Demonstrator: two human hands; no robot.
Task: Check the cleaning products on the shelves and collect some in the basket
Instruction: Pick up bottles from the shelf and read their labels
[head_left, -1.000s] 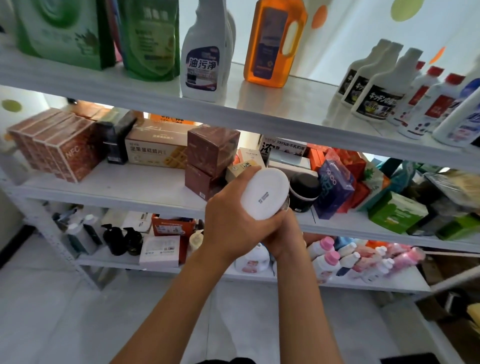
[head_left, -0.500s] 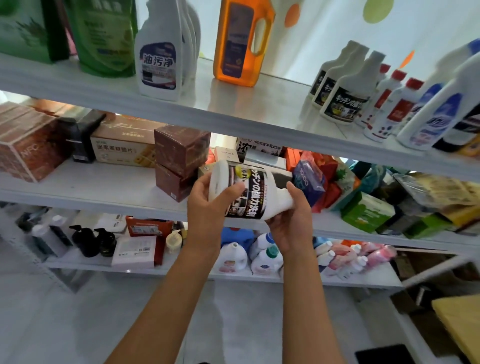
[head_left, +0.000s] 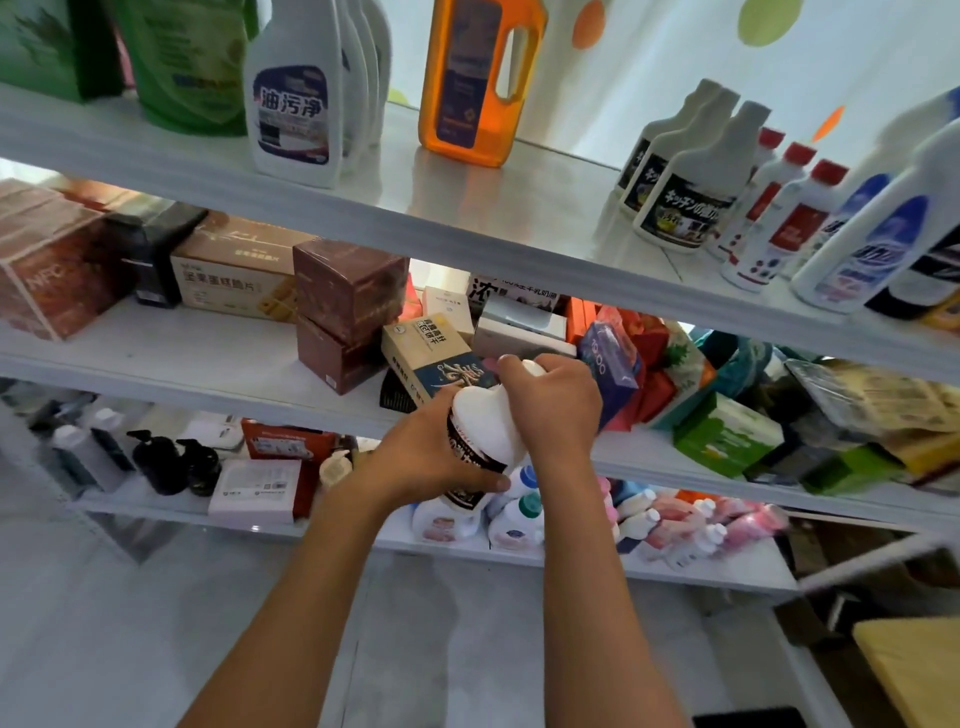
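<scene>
While both hands work in front of the middle shelf (head_left: 208, 358), a white bottle with a dark label (head_left: 480, 441) is held between them, tilted, its neck toward the shelf and its base toward the camera. Left hand (head_left: 431, 457): fingers curled round the labelled body from below and from the left side, thumb lying across the label. Right hand (head_left: 553, 402): fingers closed over the neck and cap end, so that the cap is mostly hidden. Behind the bottle, on the middle shelf, lies a beige and dark blue box (head_left: 431, 358); to the left of the bottle stand two stacked brown boxes (head_left: 345, 312). Above the bottle, on the top shelf (head_left: 467, 218), stand an orange jug with a handle (head_left: 480, 78), a white spray bottle with a blue label (head_left: 293, 104) and, to the right of the jug, a row of white bottles bearing the same dark label (head_left: 691, 182). Below the bottle, on the lower shelf (head_left: 156, 506), stand small white bottles with coloured caps (head_left: 519, 519) and black pump bottles (head_left: 176, 462).
</scene>
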